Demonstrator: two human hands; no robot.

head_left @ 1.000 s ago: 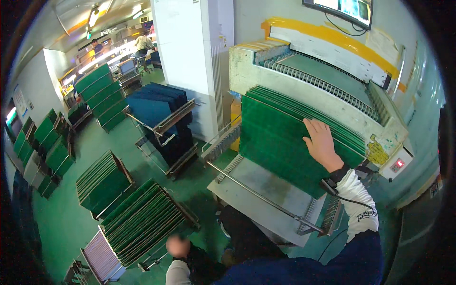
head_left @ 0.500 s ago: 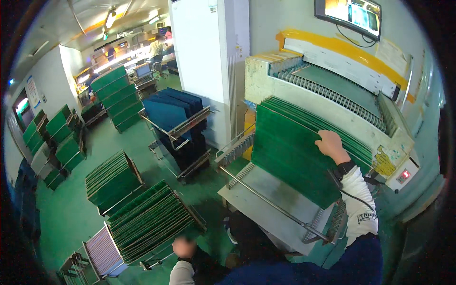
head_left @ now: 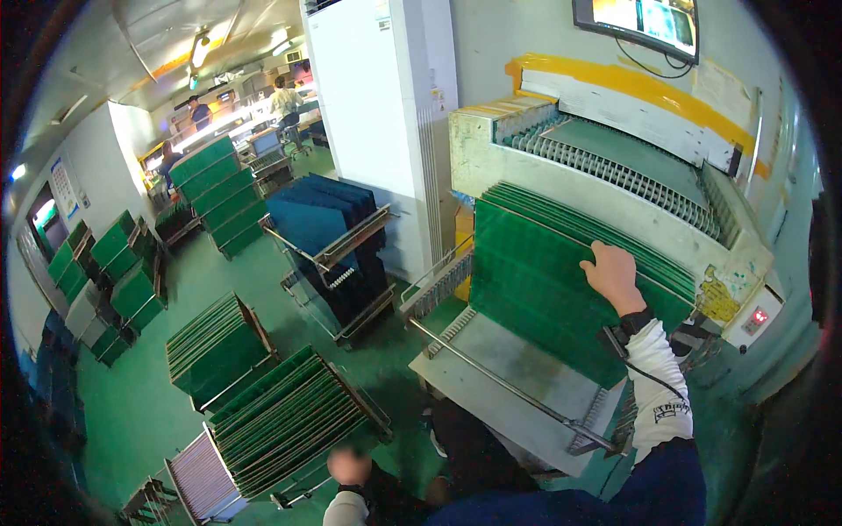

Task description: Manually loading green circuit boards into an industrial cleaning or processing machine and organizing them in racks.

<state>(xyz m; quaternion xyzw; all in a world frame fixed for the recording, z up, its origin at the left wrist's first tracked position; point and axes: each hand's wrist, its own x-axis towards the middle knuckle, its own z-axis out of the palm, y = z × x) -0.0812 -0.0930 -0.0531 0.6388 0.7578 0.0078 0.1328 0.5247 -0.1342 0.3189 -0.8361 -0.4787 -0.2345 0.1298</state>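
Observation:
My right hand (head_left: pixel 614 276) is at the top edge of the front green panel (head_left: pixel 535 285), its fingers curled and closed over that edge. The panel is a thin, flat green sheet, leaning with several like it in a slotted metal rack (head_left: pixel 495 379). This rack stands on a grey tabletop (head_left: pixel 517 355) in front of a conveyor machine (head_left: pixel 605 180). Low on the left, my left hand (head_left: pixel 349 466) hangs beside a floor rack full of green panels (head_left: pixel 289 425). It is smeared, so its fingers cannot be made out.
More racks of green panels (head_left: pixel 215 197) stand on the floor at left, with a rack of dark blue panels (head_left: pixel 320 219) beside the white cabinet (head_left: pixel 377 105). Pinkish panels (head_left: pixel 203 473) sit at lower left. A screen (head_left: pixel 640 22) hangs above the machine. People work far back.
The view has shifted slightly. My right hand remains at the front panel's top edge, its fingers a little differently bent. My left hand stays low beside the floor rack.

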